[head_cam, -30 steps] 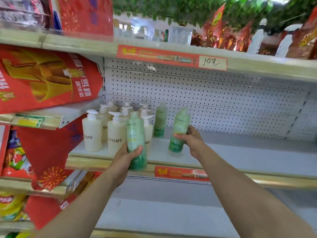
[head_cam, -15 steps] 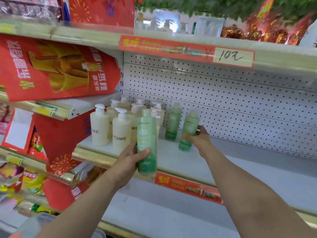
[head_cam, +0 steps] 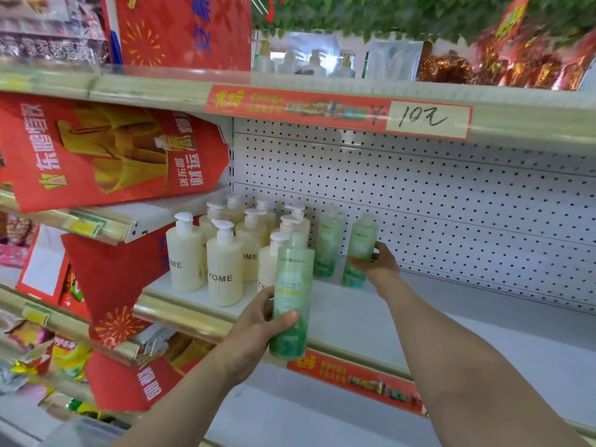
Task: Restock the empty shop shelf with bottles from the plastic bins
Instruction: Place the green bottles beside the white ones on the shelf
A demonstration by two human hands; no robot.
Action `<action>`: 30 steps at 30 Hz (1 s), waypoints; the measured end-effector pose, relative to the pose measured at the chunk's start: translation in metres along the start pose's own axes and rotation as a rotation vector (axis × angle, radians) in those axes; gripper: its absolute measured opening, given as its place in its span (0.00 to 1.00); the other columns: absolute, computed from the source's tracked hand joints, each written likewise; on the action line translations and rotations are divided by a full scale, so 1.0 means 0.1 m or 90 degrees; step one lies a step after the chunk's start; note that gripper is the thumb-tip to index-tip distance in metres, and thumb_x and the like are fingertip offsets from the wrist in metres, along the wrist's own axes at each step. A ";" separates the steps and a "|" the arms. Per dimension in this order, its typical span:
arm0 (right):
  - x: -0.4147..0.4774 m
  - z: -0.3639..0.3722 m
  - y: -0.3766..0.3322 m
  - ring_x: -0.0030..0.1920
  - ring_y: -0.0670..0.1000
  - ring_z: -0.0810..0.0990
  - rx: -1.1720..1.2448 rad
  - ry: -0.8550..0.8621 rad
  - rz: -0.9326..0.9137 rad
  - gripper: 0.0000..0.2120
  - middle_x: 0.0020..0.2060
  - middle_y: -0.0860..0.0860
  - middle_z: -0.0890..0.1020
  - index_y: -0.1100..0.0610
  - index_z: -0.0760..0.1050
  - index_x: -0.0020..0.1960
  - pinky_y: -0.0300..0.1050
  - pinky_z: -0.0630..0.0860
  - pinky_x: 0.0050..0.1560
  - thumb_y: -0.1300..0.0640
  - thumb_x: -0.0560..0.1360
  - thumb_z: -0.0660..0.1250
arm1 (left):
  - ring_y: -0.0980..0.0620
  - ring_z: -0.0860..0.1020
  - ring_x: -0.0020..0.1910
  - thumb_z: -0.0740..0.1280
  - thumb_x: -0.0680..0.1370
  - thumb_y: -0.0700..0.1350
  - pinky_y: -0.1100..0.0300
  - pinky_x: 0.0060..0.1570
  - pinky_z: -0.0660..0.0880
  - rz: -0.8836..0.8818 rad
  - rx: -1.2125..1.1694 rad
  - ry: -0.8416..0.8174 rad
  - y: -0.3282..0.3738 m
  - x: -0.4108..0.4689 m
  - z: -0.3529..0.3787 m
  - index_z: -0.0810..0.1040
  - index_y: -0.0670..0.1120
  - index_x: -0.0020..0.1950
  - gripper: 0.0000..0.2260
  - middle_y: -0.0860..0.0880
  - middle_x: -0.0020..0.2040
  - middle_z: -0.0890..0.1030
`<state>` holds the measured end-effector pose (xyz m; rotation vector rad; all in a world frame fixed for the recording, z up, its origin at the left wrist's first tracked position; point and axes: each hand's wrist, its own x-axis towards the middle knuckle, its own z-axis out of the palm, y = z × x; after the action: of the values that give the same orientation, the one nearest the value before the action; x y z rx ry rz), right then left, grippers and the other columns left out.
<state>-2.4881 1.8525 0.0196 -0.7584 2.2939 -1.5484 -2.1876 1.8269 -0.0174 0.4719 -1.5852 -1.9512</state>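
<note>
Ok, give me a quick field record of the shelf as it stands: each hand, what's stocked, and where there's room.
left hand: grips a green bottle upright, at the shelf's front edge
right hand: holds a second green bottle upright near the pegboard back
stocked green: a third green bottle stands just left of that one
stocked cream: cream pump bottles clustered at the left end
room: shelf bare to the right of the right hand
</note>
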 end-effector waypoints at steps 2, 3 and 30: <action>0.02 0.00 -0.01 0.50 0.52 0.76 -0.018 -0.001 -0.008 0.33 0.56 0.50 0.82 0.50 0.69 0.69 0.42 0.72 0.53 0.51 0.69 0.79 | 0.42 0.81 0.59 0.77 0.68 0.49 0.43 0.61 0.77 -0.006 0.002 -0.004 0.00 0.02 0.05 0.72 0.48 0.68 0.30 0.42 0.60 0.81; 0.03 -0.01 0.00 0.50 0.52 0.76 -0.024 -0.002 -0.008 0.33 0.57 0.51 0.82 0.50 0.69 0.70 0.42 0.72 0.53 0.51 0.69 0.78 | 0.43 0.81 0.59 0.77 0.69 0.48 0.44 0.60 0.77 -0.009 0.002 -0.004 0.01 0.02 0.07 0.72 0.48 0.68 0.29 0.42 0.60 0.81; -0.95 -0.52 -0.74 0.52 0.54 0.86 0.244 -0.234 -0.109 0.17 0.51 0.54 0.87 0.60 0.81 0.58 0.47 0.81 0.53 0.53 0.73 0.75 | 0.62 0.77 0.54 0.75 0.74 0.49 0.66 0.55 0.74 0.225 0.299 0.164 0.41 0.43 0.73 0.74 0.52 0.62 0.19 0.60 0.55 0.79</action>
<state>-2.4153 1.9248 0.1018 -1.0460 1.6468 -1.6850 -2.2562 1.8501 0.0433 0.5563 -1.8087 -1.2054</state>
